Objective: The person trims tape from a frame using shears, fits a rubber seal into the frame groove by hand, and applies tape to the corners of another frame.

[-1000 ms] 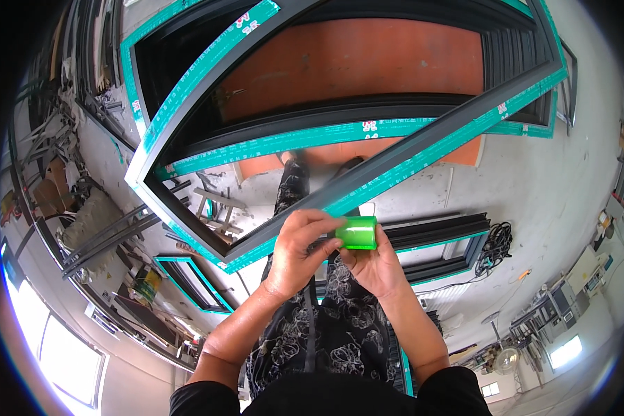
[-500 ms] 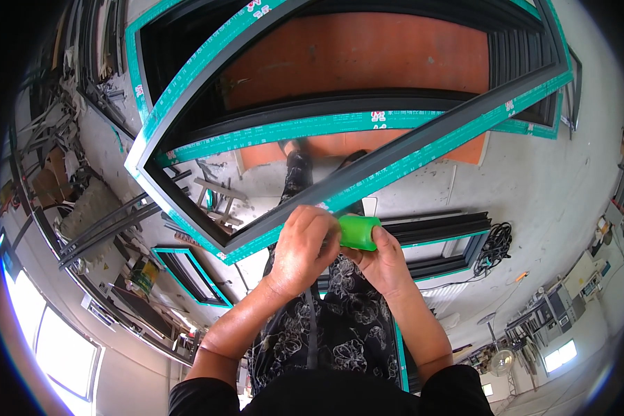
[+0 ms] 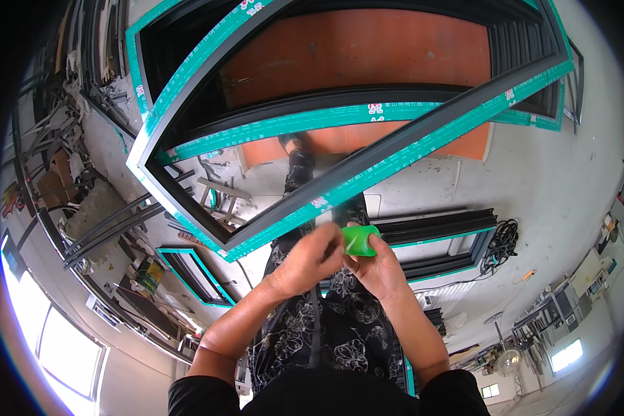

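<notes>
A small bright green roll of tape (image 3: 361, 240) is held in front of my lap by my right hand (image 3: 381, 274), with the thumb on its right side and the fingers beneath. At the roll's left end is my left hand (image 3: 310, 256), slightly blurred, its fingers curled in a pinch. Whatever it may pinch is hidden. Just beyond both hands slants the near bar of a dark grey frame (image 3: 395, 147), edged with green printed protective film. One of its corners points toward my left.
Under that frame, more dark frames lie stacked over an orange-red board (image 3: 353, 55). A long dark frame (image 3: 437, 243) is on the floor at right, beside a coiled black cable (image 3: 500, 244). At left are a smaller frame (image 3: 195, 277) and loose bars (image 3: 118, 225).
My left hand has shifted slightly down, and its fingers have turned more toward the roll. The green roll has moved a little right and down with my right hand.
</notes>
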The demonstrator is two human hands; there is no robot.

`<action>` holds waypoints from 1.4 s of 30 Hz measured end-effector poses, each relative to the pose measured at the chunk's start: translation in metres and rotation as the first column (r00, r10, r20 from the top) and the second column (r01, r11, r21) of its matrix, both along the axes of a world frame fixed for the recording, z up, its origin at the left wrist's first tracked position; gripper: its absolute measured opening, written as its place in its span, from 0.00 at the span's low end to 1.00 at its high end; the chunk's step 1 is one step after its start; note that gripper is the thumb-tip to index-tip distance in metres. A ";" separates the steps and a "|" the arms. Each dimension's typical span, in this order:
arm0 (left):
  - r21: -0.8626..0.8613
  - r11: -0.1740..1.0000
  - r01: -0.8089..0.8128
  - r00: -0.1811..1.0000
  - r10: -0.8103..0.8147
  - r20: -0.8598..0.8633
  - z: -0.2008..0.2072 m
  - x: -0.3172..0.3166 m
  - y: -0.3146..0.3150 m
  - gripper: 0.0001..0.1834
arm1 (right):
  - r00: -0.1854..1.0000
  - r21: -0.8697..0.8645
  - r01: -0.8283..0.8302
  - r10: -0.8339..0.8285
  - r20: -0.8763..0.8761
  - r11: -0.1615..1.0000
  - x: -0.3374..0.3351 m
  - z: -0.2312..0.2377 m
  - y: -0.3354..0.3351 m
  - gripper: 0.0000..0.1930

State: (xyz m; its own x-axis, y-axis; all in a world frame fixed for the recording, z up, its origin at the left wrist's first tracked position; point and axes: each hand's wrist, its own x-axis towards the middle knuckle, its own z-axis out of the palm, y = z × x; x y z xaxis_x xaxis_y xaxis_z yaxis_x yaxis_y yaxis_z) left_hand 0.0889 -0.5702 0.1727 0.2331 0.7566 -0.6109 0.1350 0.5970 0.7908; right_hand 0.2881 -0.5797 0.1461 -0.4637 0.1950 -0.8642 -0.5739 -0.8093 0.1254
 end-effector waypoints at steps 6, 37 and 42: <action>-0.299 0.954 0.036 0.920 0.085 0.383 -0.005 -0.003 -0.002 0.05 | 0.980 -0.227 0.196 -0.183 0.080 0.954 0.008 -0.016 -0.013 0.21; -0.012 0.997 0.078 0.819 -0.071 -0.569 -0.253 0.010 0.022 0.36 | 0.945 -0.227 -0.300 0.255 -0.207 0.926 -0.045 -0.255 0.079 0.16; -0.047 0.993 0.105 0.817 -0.113 -0.565 -0.255 0.005 0.024 0.36 | 0.366 -0.230 -0.754 0.684 0.631 0.615 0.009 -0.165 0.008 0.09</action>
State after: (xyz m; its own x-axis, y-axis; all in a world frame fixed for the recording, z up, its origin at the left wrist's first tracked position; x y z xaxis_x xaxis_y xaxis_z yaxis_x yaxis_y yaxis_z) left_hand 0.0939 -0.5457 -0.0827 -0.0763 0.7379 -0.6706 0.6213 0.5612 0.5468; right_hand 0.2968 -0.5720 -0.0191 0.1545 0.1413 -0.9778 0.3317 -0.9397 -0.0834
